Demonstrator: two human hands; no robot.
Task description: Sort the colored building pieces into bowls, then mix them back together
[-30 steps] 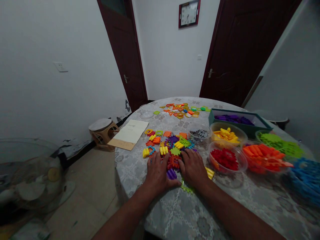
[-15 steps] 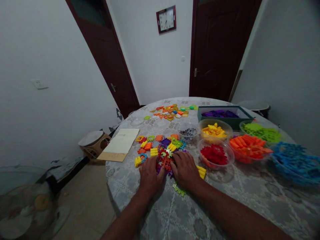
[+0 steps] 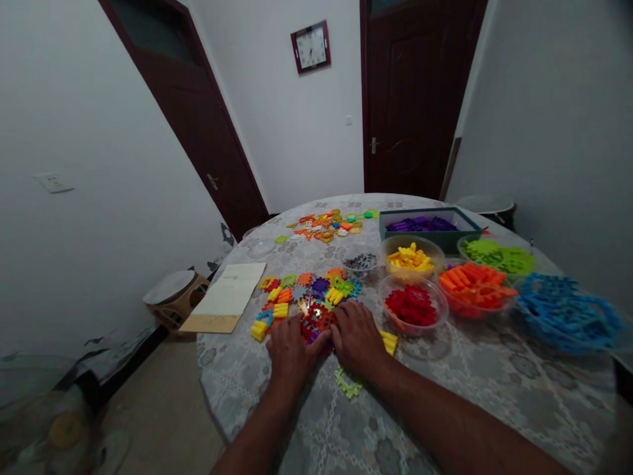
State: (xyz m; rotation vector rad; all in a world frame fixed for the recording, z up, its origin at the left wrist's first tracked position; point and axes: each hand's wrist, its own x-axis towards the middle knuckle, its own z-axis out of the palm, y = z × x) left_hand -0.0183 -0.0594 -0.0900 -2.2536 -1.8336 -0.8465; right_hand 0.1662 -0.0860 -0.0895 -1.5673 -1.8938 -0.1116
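My left hand [image 3: 288, 346] and right hand [image 3: 357, 336] are resting half-curled at the near edge of a bright pile [image 3: 305, 280] of plastic pieces on the surface [image 3: 420, 409], with only a narrow gap between them; a red cluster [image 3: 313, 318] is filling that gap, and a purple piece [image 3: 311, 336] is showing on its near side; I cannot tell whether either hand is gripping anything, as the undersides are hidden; a yellow block [image 3: 388, 342] is lying just beside my right hand, and a green frame [image 3: 348, 383] is lying near my right wrist.

To the right, containers are standing close together; the nearest clear bowl [image 3: 415, 329] is holding red pieces [image 3: 411, 305], with some orange showing through its wall; just behind it, another bowl is holding yellow pieces [image 3: 410, 257]; left of that, a smaller one is holding grey bits [image 3: 361, 262]; orange pieces [image 3: 475, 284] are heaping above the rim of a bowl to the right of the red; green pieces [image 3: 499, 256] are lying in a bowl behind the orange; blue pieces [image 3: 568, 310] are heaping up farthest right; behind the yellow, a long dark green box [image 3: 448, 243] is holding purple parts [image 3: 420, 225].

A mixed heap [image 3: 326, 227] is spreading across the back; paper [image 3: 230, 287] is lying at the left.
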